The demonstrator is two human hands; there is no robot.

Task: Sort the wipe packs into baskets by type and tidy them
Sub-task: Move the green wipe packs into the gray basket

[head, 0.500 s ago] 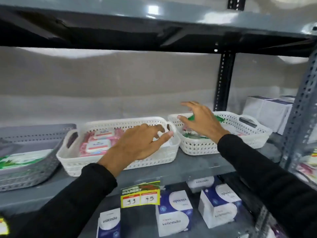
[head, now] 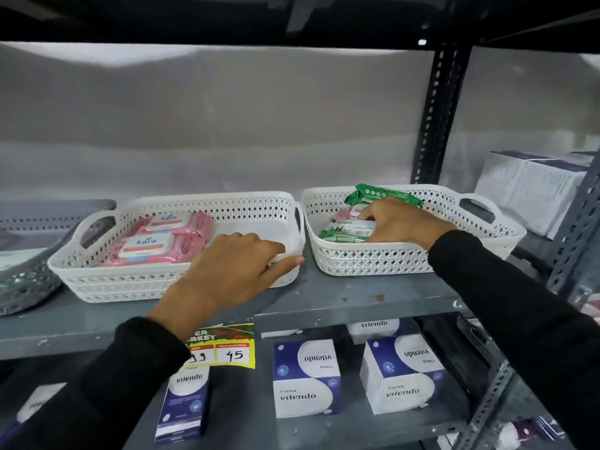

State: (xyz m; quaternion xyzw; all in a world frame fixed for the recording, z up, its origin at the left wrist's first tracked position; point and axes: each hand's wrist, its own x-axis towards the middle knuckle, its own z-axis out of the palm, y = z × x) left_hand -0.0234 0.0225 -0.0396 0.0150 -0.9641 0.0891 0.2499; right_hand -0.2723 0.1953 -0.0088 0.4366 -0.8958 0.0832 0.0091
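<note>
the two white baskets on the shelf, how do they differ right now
The left basket holds only pink packs, lying flat at its left end; its right half is bare. The right basket holds mostly green packs, with one pink pack among them. The left hand grips the left basket's front rim; the right hand reaches inside the right basket. Both are white, perforated, handled, side by side.

Both baskets, the left one (head: 181, 280) and the right one (head: 373, 258), are white with a diamond lattice pattern. The packs in the left basket (head: 162, 241) are pink with white lids (blue lettering on them); the right basket holds green-and-white packs (head: 347, 230). The shelf (head: 341, 297) is grey, the sleeves (head: 519, 303) black, the price tag (head: 227, 347) yellow and red.
</note>
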